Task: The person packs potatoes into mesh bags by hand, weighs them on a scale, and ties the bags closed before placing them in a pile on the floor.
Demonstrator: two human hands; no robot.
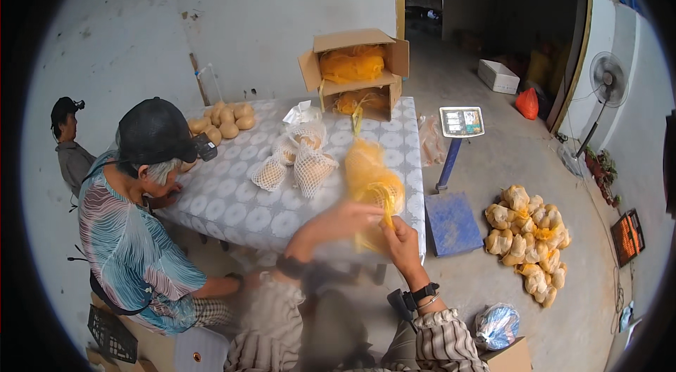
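Note:
A yellow mesh bag (364,166) lies near the table's right edge, with foam-netted round produce inside its near end. My right hand (402,240) grips the gathered yellow end of the bag. My left hand (354,219), blurred, reaches across to that same end; its fingers look extended, and whether they hold anything is unclear. Left of the bag, several tan round fruits in white foam nets (303,161) rest on the patterned tablecloth. Bare tan fruits (227,119) are piled at the table's far left.
Two cardboard boxes (354,40) of yellow mesh bags stand stacked at the table's back. A platform scale (454,224) is right of the table, beside filled bags (528,240) on the floor. A co-worker (142,213) sits at left; another person (74,145) is behind.

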